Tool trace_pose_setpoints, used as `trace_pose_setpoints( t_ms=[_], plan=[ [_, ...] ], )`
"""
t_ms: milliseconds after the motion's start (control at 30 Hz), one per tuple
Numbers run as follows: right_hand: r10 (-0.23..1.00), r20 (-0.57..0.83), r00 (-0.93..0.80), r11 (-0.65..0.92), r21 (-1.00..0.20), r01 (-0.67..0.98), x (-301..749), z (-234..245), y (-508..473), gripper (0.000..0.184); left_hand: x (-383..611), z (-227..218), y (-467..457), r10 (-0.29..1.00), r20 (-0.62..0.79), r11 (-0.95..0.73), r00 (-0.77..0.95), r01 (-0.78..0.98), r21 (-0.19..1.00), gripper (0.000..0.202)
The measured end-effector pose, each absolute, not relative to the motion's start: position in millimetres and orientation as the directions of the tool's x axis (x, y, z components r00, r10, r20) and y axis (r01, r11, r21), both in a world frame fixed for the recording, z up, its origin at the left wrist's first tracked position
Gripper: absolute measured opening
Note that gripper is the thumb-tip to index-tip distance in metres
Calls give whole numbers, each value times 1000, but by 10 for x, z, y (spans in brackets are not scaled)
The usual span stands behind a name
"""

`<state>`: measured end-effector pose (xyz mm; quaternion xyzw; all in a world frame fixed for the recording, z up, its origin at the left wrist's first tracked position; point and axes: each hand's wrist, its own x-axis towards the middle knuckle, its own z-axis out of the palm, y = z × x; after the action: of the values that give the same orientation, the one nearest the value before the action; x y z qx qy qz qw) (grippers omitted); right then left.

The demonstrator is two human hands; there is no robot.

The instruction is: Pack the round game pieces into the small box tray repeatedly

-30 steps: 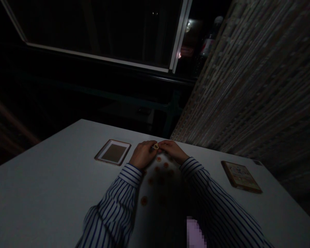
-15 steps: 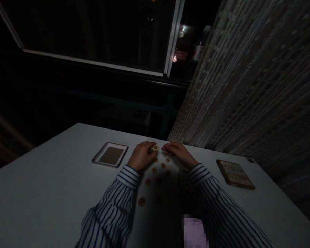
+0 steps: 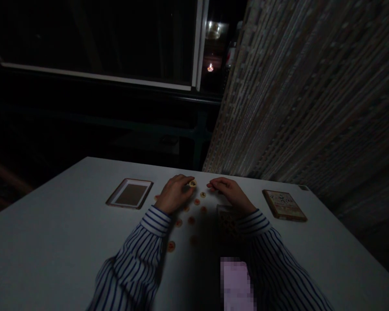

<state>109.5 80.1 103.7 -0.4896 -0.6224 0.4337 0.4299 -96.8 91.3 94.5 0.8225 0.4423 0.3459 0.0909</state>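
Note:
Between thumb and fingers, my left hand pinches a round wooden Chinese chess piece with a dark character, raised near the far side of the table. My right hand is across from it, a small gap away. Its fingers are curled together; whether anything is in them is hidden. A dark-marked chess piece lies between and just below the hands. Several more, such as an orange-marked piece, are scattered nearer to me. Under my right wrist is a box of chess pieces, partly covered and dim.
On the white table, an open shallow tray stands at left and a flat box with a printed cover at right. A strand curtain hangs along the right far edge. A blurred pink object is close in front of me.
The view has shifted, sliding the scene leftward. My right hand has moved a little right, widening its gap from the piece in my left hand. The left hand keeps its pinch.

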Motion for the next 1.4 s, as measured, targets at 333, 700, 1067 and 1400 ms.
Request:
trace_pose_setpoints(
  t_ms=[333, 700, 1067, 1400],
  plan=[
    [967, 210, -142, 237, -949, 209, 1307, 993, 748, 25, -829, 945, 824, 760, 479, -639, 440, 640, 427, 30],
    [966, 205, -157, 233, -955, 185, 1443, 961, 743, 23, -719, 928, 767, 752, 457, -653, 475, 629, 421, 30],
    [958, 251, -137, 277, -932, 232, 1548, 1164, 634, 19, -511, 941, 684, 737, 442, -673, 511, 621, 403, 27],
    [947, 305, -104, 322, -881, 347, 1656, 1125, 649, 15, -215, 979, 735, 794, 434, -606, 426, 614, 505, 33]
  ],
)
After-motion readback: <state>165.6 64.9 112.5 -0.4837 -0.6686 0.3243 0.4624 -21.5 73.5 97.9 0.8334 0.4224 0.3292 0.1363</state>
